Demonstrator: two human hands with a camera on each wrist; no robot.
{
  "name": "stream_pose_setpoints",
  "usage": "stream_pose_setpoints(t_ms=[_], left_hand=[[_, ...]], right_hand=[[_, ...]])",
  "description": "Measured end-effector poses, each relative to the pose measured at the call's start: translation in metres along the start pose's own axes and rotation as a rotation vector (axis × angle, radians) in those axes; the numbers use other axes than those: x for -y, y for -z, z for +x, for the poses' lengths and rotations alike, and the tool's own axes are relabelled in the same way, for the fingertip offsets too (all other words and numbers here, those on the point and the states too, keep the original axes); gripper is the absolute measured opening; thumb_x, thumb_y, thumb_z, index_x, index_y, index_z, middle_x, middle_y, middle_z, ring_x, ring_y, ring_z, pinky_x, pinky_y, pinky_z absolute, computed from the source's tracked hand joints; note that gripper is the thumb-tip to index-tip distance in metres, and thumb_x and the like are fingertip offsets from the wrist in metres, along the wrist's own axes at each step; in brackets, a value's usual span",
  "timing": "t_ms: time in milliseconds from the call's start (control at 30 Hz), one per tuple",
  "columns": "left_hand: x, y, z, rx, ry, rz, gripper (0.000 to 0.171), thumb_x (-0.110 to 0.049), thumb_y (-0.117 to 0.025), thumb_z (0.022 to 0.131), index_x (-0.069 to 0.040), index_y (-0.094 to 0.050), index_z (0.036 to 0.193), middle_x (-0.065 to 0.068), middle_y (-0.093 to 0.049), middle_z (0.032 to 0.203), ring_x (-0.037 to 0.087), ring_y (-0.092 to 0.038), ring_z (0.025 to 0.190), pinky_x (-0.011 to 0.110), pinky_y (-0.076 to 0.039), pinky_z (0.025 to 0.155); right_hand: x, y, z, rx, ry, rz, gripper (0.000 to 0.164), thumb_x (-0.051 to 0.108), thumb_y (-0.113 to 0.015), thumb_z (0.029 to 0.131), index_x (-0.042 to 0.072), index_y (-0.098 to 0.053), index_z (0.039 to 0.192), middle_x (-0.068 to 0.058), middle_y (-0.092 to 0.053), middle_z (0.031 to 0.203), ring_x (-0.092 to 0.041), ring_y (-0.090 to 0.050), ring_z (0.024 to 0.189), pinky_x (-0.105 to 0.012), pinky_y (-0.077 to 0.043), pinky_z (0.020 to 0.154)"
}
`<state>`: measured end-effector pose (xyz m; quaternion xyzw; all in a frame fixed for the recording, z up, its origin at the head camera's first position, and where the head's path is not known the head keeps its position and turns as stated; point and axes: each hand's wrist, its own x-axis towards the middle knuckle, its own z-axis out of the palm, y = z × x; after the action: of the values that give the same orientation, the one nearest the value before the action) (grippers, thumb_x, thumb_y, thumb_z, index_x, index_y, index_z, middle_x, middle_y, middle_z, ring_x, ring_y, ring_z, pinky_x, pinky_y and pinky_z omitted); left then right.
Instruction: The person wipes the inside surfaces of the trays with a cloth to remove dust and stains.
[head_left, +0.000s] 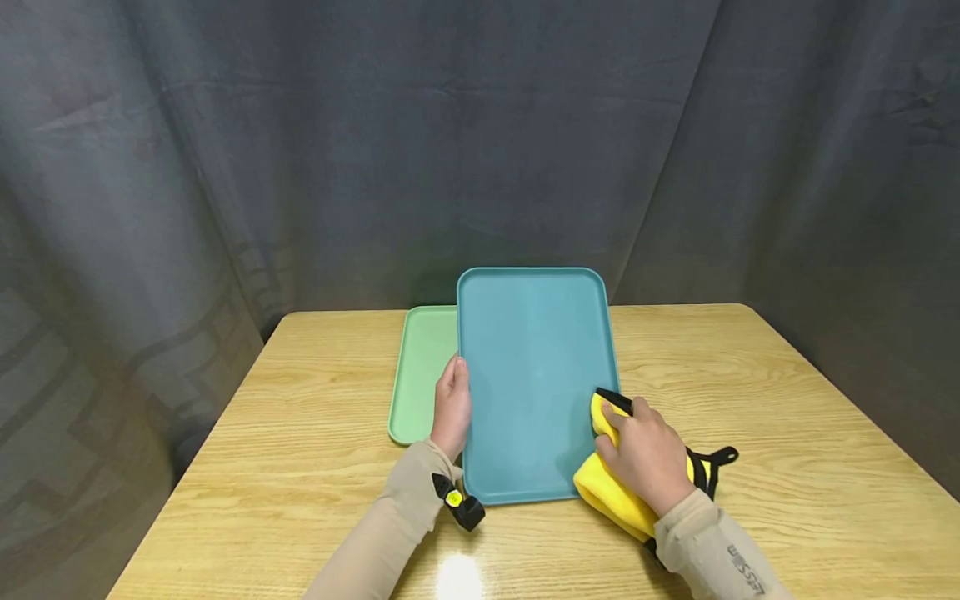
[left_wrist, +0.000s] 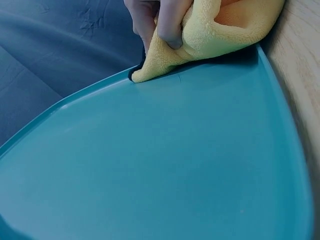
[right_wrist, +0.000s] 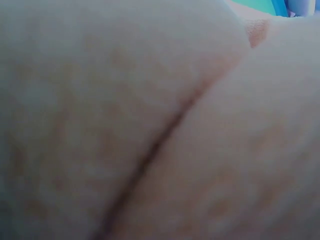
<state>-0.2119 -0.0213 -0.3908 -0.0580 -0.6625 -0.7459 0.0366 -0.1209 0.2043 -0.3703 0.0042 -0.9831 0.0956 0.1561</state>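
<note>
A blue rectangular tray (head_left: 536, 375) is tilted up off the table, its inner face toward the head camera. My left hand (head_left: 452, 407) grips its left edge, thumb at the rim and the other fingers hidden behind. On the opposite side my right hand (head_left: 647, 450) holds a yellow cloth (head_left: 615, 500) with black edging, bunched under the fingers. The left wrist view has the cloth (left_wrist: 215, 35) pressed over the tray's rim near a corner, with fingers (left_wrist: 172, 22) pinching it. Skin blurred at close range fills most of the right wrist view.
Behind the blue tray, a green tray (head_left: 423, 375) lies on the wooden table (head_left: 315, 400), partly covered by it in the head view. A black loop (head_left: 723, 456) on the cloth sticks out to the right. Grey curtains (head_left: 450, 150) hang behind the table.
</note>
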Motion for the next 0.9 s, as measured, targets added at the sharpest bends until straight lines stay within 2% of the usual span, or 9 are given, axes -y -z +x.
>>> stream_pose_setpoints(t_ms=[300,600,900], left_hand=[[0.0012,-0.0004,0.0002,0.0,-0.002,-0.001,0.048,-0.026,-0.024,0.105,-0.004,-0.024,0.147,0.015,-0.023,0.154,0.031,-0.016,0.145,0.044,-0.016,0.119],[0.001,-0.0004,0.0,-0.007,0.001,0.006,0.049,-0.026,-0.024,0.105,-0.002,-0.023,0.147,0.016,-0.022,0.154,0.032,-0.015,0.145,0.044,-0.016,0.119],[-0.0001,-0.0003,-0.0006,0.004,-0.028,-0.004,0.047,-0.026,-0.023,0.105,-0.005,-0.026,0.147,0.015,-0.025,0.153,0.031,-0.017,0.144,0.044,-0.017,0.119]], right_hand=[[0.0002,-0.0001,-0.0033,0.009,0.0,-0.001,0.039,0.019,-0.063,0.08,0.005,-0.065,0.117,-0.017,-0.052,0.084,-0.02,-0.038,0.056,-0.03,-0.034,0.046],[0.0006,-0.0007,-0.0063,0.02,0.008,-0.002,0.04,0.019,-0.062,0.08,0.005,-0.065,0.117,-0.018,-0.052,0.085,-0.02,-0.04,0.057,-0.031,-0.035,0.046],[0.002,-0.0007,-0.0066,0.0,0.017,-0.008,0.039,0.018,-0.063,0.079,0.005,-0.066,0.116,-0.017,-0.052,0.083,-0.02,-0.041,0.057,-0.032,-0.035,0.046]])
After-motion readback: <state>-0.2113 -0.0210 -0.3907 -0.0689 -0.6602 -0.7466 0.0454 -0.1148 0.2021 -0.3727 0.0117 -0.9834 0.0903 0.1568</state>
